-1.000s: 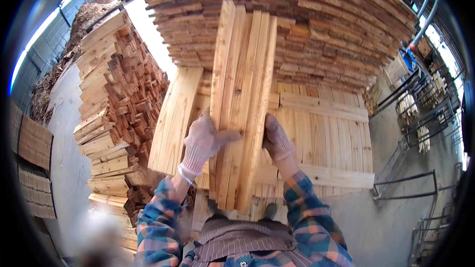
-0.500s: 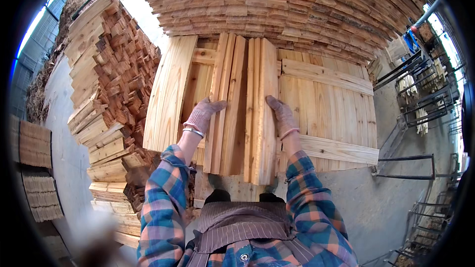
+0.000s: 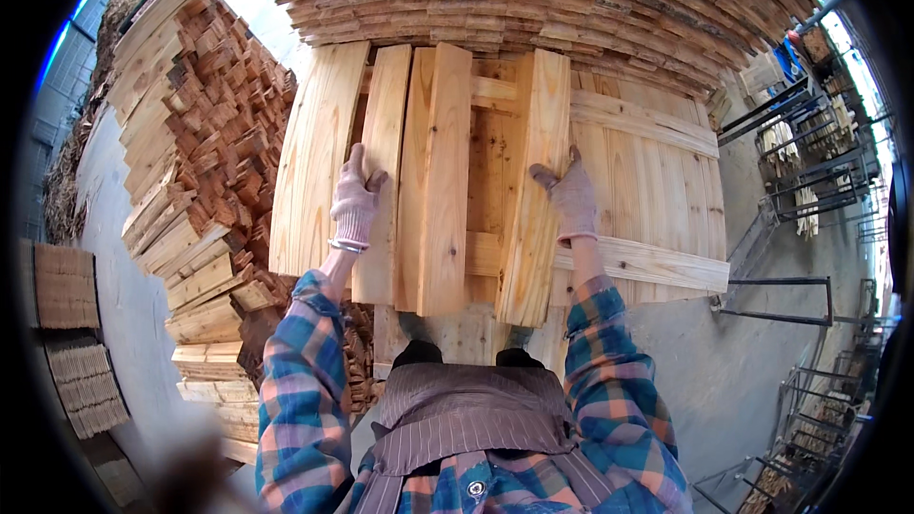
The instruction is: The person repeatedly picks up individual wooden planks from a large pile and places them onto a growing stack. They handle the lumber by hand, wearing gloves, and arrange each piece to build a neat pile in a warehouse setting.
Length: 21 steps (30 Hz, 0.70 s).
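Observation:
Both my hands wear pale knit gloves. My left hand [image 3: 356,198] is at the left edge of a narrow wooden board [image 3: 385,119], its thumb over the board's face and its index finger pointing away from me. Beside that board, two more loose boards [image 3: 444,171] lie side by side. My right hand [image 3: 571,198] grips a tilted board [image 3: 533,200] by its right edge, thumb on the face; its other fingers are partly hidden. Between the two sides a gap shows a darker panel with cross battens below.
A wide board [image 3: 319,157] lies at the left, and a battened wood panel [image 3: 647,200] extends right. Beyond rises a tall stack of planks [image 3: 533,0]. Another timber pile [image 3: 224,114] stands left. Black metal racks [image 3: 809,152] and a frame [image 3: 776,300] are at the right.
The two bundles of upright boards have been spread apart and tipped flatter. My left hand has moved left, my right hand slightly right, and the gap between the boards is wider.

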Tool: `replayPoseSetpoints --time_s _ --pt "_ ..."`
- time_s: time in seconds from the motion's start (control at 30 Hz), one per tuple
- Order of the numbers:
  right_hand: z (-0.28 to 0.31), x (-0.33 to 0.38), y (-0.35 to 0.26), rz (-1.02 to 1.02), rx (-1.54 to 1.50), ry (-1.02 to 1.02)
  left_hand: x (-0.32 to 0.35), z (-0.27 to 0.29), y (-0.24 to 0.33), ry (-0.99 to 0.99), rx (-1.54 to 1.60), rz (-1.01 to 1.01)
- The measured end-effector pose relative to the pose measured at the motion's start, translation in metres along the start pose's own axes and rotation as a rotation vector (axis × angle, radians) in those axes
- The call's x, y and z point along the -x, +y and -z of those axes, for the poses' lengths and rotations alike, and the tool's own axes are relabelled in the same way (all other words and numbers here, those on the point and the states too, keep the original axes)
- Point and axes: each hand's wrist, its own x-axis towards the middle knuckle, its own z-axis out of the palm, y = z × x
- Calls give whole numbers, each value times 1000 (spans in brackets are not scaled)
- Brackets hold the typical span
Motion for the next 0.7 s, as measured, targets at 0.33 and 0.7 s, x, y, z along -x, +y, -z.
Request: replayPoseSetpoints --time_s 0.33,0.7 --pt "-4 6 -45 -121 345 -79 48 -43 106 -410 -639 -491" --pt "45 -14 65 133 -867 -246 54 -54 92 -260 -478 -545"
